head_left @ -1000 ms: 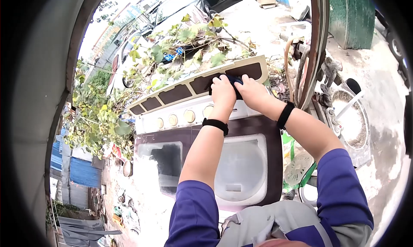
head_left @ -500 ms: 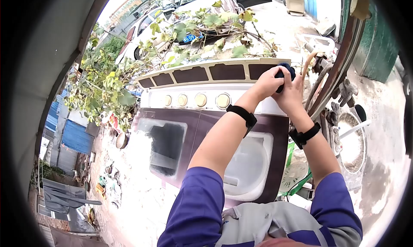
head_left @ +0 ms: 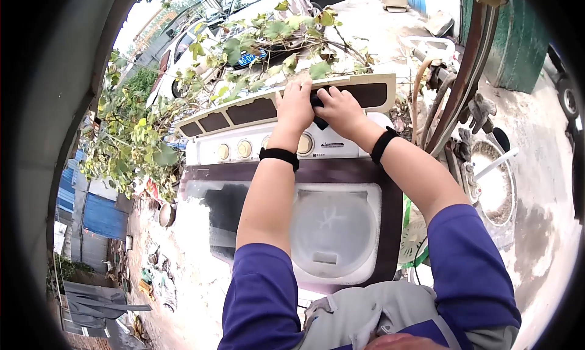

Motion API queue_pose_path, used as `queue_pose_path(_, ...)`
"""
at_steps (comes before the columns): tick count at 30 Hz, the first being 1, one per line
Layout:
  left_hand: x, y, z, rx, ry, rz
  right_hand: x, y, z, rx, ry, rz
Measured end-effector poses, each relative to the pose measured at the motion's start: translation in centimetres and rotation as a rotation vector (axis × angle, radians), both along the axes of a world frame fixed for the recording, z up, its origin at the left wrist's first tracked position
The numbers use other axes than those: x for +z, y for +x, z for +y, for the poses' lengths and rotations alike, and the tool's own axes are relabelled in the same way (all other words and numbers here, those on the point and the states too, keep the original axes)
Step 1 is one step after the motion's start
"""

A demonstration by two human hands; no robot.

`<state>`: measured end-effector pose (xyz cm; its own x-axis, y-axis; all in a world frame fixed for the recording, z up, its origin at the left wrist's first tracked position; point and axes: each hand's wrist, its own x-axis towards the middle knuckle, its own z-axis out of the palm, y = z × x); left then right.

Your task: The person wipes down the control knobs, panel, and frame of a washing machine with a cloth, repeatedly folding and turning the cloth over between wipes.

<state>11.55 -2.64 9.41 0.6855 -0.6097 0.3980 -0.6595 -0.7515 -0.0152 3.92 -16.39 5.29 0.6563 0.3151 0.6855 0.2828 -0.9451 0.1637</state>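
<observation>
A twin-tub washing machine [head_left: 390, 185] with a dark purple top and yellowish knobs stands in front of me. Along its back edge rises a long cream panel [head_left: 219, 119] with brown recessed sections. My left hand [head_left: 295, 106] is at the panel's top edge, its fingers bent over a dark cloth. My right hand [head_left: 341, 111] grips the same dark cloth [head_left: 319, 108], which lies against the panel between both hands. Each wrist wears a black band. Below my hands is the round, translucent tub lid [head_left: 334, 231].
Leafy vines [head_left: 244, 51] hang behind the panel, with a parked car [head_left: 183, 60] beyond. A rusty post [head_left: 469, 75] rises at the right, near a round basin [head_left: 496, 191] with a white pipe. A green basket [head_left: 414, 237] stands beside the machine.
Both hands and the cloth have moved left along the panel from its right end, where they were half a second ago. The view has shifted too.
</observation>
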Motion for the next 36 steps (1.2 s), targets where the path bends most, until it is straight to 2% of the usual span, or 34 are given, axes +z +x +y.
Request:
queue_pose_path(4, 0.3, 0.1, 0.7, -0.031, 0.040, -0.060, 0.3, -2.5, -4.5, -0.084, 0.016, -0.027)
queue_pose_path(8, 0.3, 0.6, 1.1, -0.077, 0.000, -0.002, 0.0, -6.9, -9.7, -0.179, 0.229, -0.047)
queue_pose_path(10, 0.5, 1.0, 1.1, -0.082, -0.001, 0.047, 0.9, -8.5, -9.9, -0.298, 0.411, 0.088)
queue_pose_path(12, 0.3, 1.7, 1.3, -0.067, -0.043, 0.072, 1.6, -9.2, -8.5, -0.284, 0.511, 0.072)
queue_pose_path(15, 2.0, 1.7, 1.9, -0.103, -0.117, 0.123, 2.1, -7.7, -3.3, 0.017, 0.320, 0.032)
queue_pose_path(17, 2.2, 2.2, 2.7, -0.163, -0.137, 0.206, 1.3, -3.3, -0.5, 0.146, 0.133, -0.085)
queue_pose_path(19, 1.5, 3.5, 3.0, -0.264, -0.230, 0.243, 1.9, 0.3, 1.5, 0.175, -0.062, -0.069)
queue_pose_path(20, 2.3, 2.2, 3.1, -0.280, -0.256, 0.240, 1.8, 2.2, 1.9, 0.202, -0.037, -0.135)
queue_pose_path(22, 1.7, 2.9, 3.2, -0.396, -0.275, 0.216, 2.2, 3.3, 2.0, 0.134, 0.026, -0.121)
queue_pose_path(24, 0.7, 3.6, 3.0, -0.321, -0.287, 0.217, 2.7, 1.4, 0.4, -0.008, -0.043, -0.025)
queue_pose_path(25, 0.8, 3.0, 3.0, -0.288, -0.243, 0.135, 2.6, 0.6, -0.8, -0.024, -0.014, -0.020)
queue_pose_path(32, 0.6, 3.1, 2.4, -0.227, -0.207, 0.110, 1.3, -5.4, -9.4, -0.223, 0.089, 0.011)
queue_pose_path(36, 0.8, 3.3, 1.9, -0.155, -0.129, 0.111, 0.9, -7.7, -11.0, -0.384, 0.327, 0.092)
